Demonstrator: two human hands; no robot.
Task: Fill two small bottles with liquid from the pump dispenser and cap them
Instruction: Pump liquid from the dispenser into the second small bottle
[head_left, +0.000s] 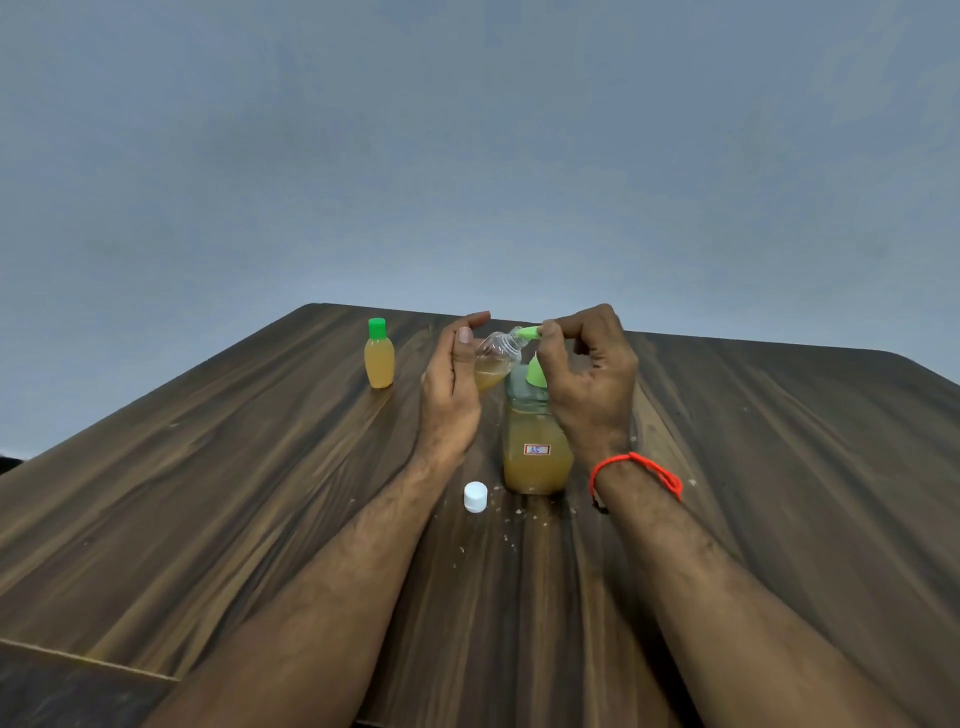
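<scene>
My left hand (451, 382) holds a small clear bottle (496, 358), tilted with its open mouth against the green nozzle (531, 332) of the pump dispenser (535, 447). A little amber liquid lies in the bottle's lower part. My right hand (589, 371) sits on top of the green pump head, fingers curled over it. The dispenser jar stands on the wooden table (260, 493), partly filled with amber liquid. A second small bottle (379, 358), filled and closed with a green cap, stands to the left. One loose white cap (475, 496) lies near the jar's base.
Small crumbs or droplets speckle the table around the jar and white cap. The table's far edge runs just behind the hands, with a plain grey wall beyond. A seam crosses the table at the near left.
</scene>
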